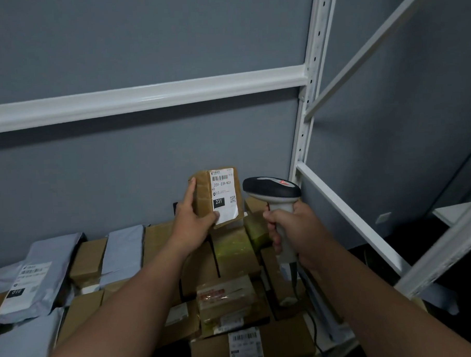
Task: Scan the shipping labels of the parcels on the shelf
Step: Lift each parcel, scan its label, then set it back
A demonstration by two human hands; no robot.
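Head view | grey mailer lies far left on the shelf, label up | left hand grips one small brown parcel above the pile, upright, long axis vertical, white label facing the camera | right hand wraps the scanner handle, head pointing left at the parcel | white rack post at right.

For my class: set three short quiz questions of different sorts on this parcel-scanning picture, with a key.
1. True or false: the left hand holds up a small brown parcel with its label facing the camera.
2. Which hand grips the scanner? A) left B) right C) both
3. Fill in: the large white number on the label's black box is ___.

Key: 1 true; 2 B, the right hand; 3 231.
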